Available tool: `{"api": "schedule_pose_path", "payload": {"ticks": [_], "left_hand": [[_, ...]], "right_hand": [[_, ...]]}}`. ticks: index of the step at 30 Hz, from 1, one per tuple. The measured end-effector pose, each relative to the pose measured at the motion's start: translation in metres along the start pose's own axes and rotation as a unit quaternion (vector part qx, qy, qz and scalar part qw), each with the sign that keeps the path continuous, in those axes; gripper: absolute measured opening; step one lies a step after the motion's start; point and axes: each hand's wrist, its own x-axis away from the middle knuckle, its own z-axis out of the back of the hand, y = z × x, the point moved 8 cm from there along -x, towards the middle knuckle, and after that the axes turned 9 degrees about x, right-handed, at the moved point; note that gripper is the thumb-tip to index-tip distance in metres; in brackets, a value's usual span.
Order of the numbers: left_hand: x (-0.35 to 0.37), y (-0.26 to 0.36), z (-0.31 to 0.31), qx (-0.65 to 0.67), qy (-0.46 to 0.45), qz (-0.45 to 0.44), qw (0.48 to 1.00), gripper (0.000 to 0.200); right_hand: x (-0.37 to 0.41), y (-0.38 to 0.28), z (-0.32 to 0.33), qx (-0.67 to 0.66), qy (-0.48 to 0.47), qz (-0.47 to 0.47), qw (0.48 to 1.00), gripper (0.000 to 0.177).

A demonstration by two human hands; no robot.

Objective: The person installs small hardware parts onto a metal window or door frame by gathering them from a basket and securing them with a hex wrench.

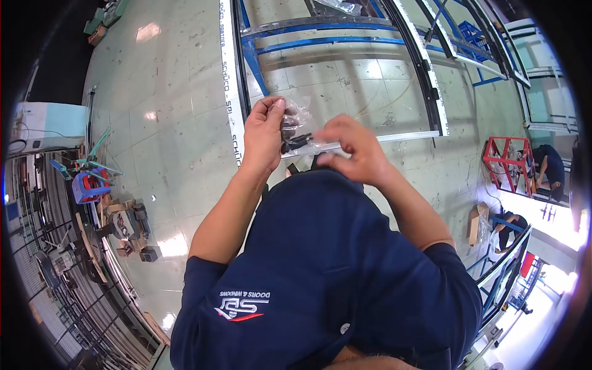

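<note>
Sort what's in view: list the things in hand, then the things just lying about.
In hand:
clear plastic bag, pinched by the left hand
small black parts inside it
right hand at the bag, blurred

Lying about:
window frame on the blue stand
blue stool
power tool
red rack
</note>
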Motion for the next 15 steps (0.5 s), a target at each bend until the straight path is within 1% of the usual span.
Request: {"api": "schedule_pose_path", "payload": {"ticks": [1,2,3,4,5,6,7,8,9,11,13,15], "left_hand": [[0.001,0.002,-0.004,-0.026,-0.019,-0.018,0.999,0.02],[0.002,0.001,-0.008,-0.028,-0.023,-0.015,0.999,0.02],[0.005,0.0,-0.02,-0.043,-0.046,-0.013,0.998,0.021],[0.008,0.001,-0.028,-0.055,-0.064,-0.015,0.996,0.023],[0.01,0.001,-0.031,-0.059,-0.072,-0.012,0.996,0.023],[0.011,-0.001,-0.035,-0.032,-0.087,0.01,0.996,0.026],[0.013,-0.003,-0.04,-0.005,-0.102,0.031,0.994,0.029],[0.022,-0.007,-0.053,0.049,-0.135,0.078,0.986,0.032],[0.022,-0.009,-0.051,0.049,-0.138,0.081,0.986,0.032],[0.021,-0.021,-0.044,-0.082,-0.171,0.109,0.976,0.035],[0.017,-0.025,-0.035,-0.078,-0.161,0.118,0.977,0.036],[0.019,-0.022,-0.033,-0.142,-0.184,0.107,0.967,0.036]], "right_hand": [[0.001,0.016,0.003,-0.084,0.012,-0.139,0.987,0.028],[-0.004,0.015,0.011,-0.115,0.04,-0.185,0.975,0.018],[-0.005,0.027,0.009,-0.114,0.053,-0.195,0.973,0.018],[-0.01,0.049,-0.007,-0.115,-0.004,-0.222,0.968,0.015],[-0.014,0.056,-0.018,-0.116,-0.061,-0.246,0.96,0.013],[-0.014,0.055,-0.016,-0.193,-0.034,-0.263,0.945,0.01],[-0.014,0.056,-0.014,-0.191,-0.028,-0.265,0.945,0.01],[-0.011,0.06,-0.016,-0.289,0.0,-0.298,0.91,0.01],[-0.007,0.064,-0.017,-0.384,0.027,-0.328,0.863,0.011],[-0.005,0.066,-0.013,-0.385,0.019,-0.336,0.859,0.011],[-0.004,0.067,-0.012,-0.379,0.0,-0.332,0.864,0.011],[-0.002,0.072,-0.009,-0.387,0.001,-0.349,0.853,0.012]]}}
